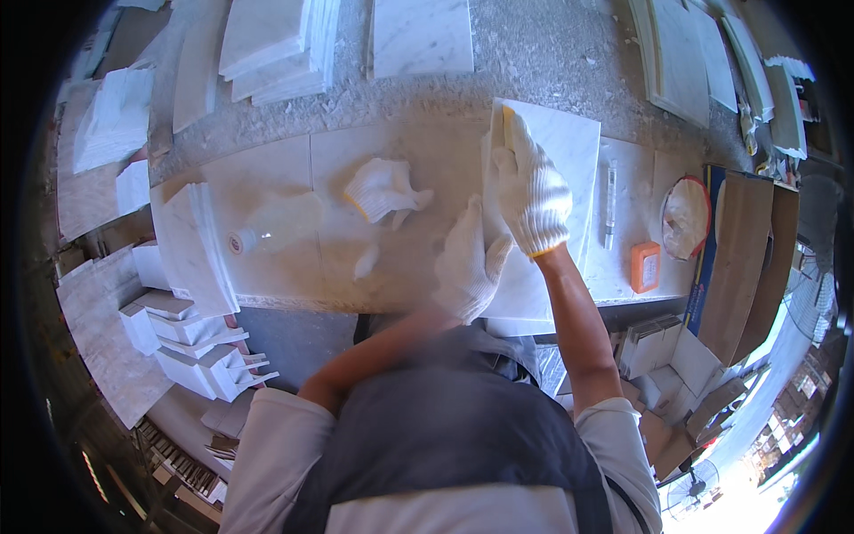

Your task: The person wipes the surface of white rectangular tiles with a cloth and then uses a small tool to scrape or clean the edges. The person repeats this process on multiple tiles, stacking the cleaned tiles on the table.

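Note:
Both my hands wear white knit gloves. My right hand point(534, 191) lies over the upper part of a white marble tile point(565, 147), fingers together and pointing away from me. Along its fingertips shows a yellow-edged item point(508, 126); most of it is hidden, so its kind is unclear. My left hand point(469, 267), slightly blurred, is by the tile's near left edge, fingers stretched and thumb apart. I see nothing in it. Left of my hands, a loose white glove point(381, 189) with a yellow cuff lies crumpled on the dusty work surface point(294, 165).
A clear bottle point(276, 222) lies at left, before leaning marble slabs point(200, 245). Rightward are a slim clear tube-like item point(611, 205), an orange box point(645, 267), a red-rimmed round container point(687, 218) and cardboard point(738, 258). Stacked slabs point(276, 40) stand at the back.

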Demonstrator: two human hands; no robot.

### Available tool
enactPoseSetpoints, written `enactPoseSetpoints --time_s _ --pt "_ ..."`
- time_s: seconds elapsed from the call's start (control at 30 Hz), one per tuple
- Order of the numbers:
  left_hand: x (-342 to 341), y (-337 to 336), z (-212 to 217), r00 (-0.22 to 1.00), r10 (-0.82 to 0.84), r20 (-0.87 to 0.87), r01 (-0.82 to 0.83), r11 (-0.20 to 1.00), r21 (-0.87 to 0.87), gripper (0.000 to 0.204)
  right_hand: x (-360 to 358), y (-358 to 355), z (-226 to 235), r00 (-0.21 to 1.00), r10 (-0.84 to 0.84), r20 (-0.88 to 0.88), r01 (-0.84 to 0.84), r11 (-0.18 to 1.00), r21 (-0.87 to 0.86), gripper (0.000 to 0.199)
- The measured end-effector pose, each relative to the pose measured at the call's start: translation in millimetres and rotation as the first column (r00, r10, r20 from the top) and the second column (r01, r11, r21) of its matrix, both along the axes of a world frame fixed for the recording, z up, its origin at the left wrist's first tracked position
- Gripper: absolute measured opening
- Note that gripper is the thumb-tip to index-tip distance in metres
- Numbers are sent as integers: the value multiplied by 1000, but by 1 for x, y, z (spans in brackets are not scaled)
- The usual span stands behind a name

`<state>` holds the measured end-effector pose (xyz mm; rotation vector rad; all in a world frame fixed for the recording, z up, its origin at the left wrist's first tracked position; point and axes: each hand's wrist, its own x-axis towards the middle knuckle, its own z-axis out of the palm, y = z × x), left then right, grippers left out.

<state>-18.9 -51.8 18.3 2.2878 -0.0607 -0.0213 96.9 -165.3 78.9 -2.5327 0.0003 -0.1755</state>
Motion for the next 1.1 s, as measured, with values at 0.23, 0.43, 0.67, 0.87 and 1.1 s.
enactPoseSetpoints --time_s 0.23,0.43,0.67,0.87,1.1 --pt "1 -2 -7 991 14 130 -13 1000 -8 71 6 6 -17 1000 9 -22 -10 1000 -26 41" --pt "1 -1 -6 997 20 77 -19 1000 -14 71 -3 -5 -19 1000 -8 6 7 989 150 46" --pt "0 -3 -13 997 40 70 -38 999 -36 73 10 5 -23 995 -21 -101 26 999 48 47" --pt "-1 -3 -11 996 47 78 -46 999 -13 74 -4 -14 -3 985 -4 -174 45 972 232 51" --pt "-2 -4 -11 998 54 45 -54 999 3 74 18 6 -7 987 83 -137 -69 992 105 50"
